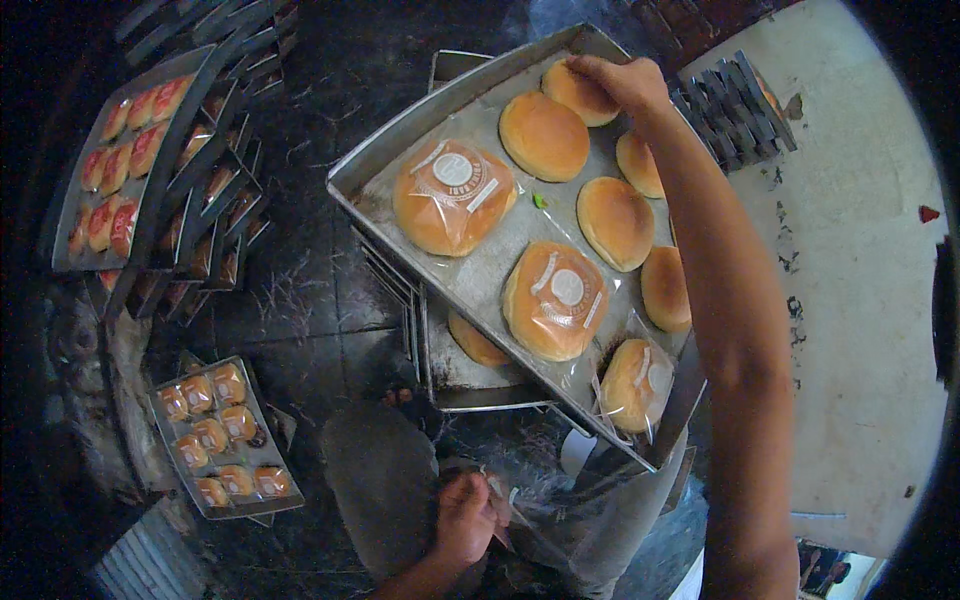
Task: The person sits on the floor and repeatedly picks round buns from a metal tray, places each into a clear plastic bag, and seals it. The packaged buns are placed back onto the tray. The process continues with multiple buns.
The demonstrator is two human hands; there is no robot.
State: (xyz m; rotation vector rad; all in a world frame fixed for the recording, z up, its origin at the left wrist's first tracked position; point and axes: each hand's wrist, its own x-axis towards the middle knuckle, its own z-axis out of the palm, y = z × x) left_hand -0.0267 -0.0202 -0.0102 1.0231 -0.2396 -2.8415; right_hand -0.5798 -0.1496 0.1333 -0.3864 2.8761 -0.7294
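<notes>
My left hand (466, 517) is low in front of my lap, its fingers closed on a clear plastic bag (511, 517). Stretched across the metal baking tray (472, 274), my right hand (630, 84) has its fingers on a round unwrapped bun (574, 97) at the far corner. Beside that bun lies another bare bun (544, 137). Several more sit along the right side, one of them a browned bun (615, 223), partly hidden by my forearm. Three buns in clear printed wrappers, including a wrapped bun (454, 196) and a second wrapped bun (556, 300), occupy the left and near parts.
Under the tilted tray is a lower tray (480, 397) with a bun showing. At left stand stacked trays (67, 251) of red-labelled packed rolls. A smaller-looking tray (251, 510) of wrapped buns rests on the dark tiled floor (300, 360). A pale worktop (840, 300) runs along the right.
</notes>
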